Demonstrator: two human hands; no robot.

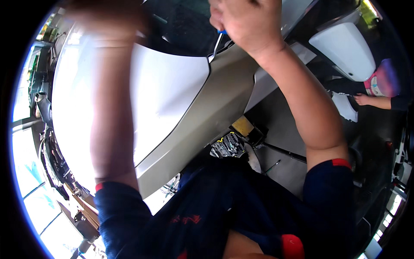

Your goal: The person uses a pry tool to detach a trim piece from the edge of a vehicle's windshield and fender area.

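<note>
My right hand (249,20) is closed around a blue-handled tool (217,44) with a slim metal shaft. Most of its handle is hidden in the fist. The shaft slants down to the gap at the rear corner of a car's white hood (172,86), beside the beige-grey fender (224,84) and the dark windscreen (181,26). Over the far part of the hood, near the windscreen, my left hand (105,17) is smeared by motion, its fingers unreadable.
At the right, another person's hand (363,99) is by a white panel piece (345,107), below the car's white side mirror (343,49). A set of metal tools (228,146) and a yellow block (243,126) lie low beside the fender. Shelving and parts line the left edge.
</note>
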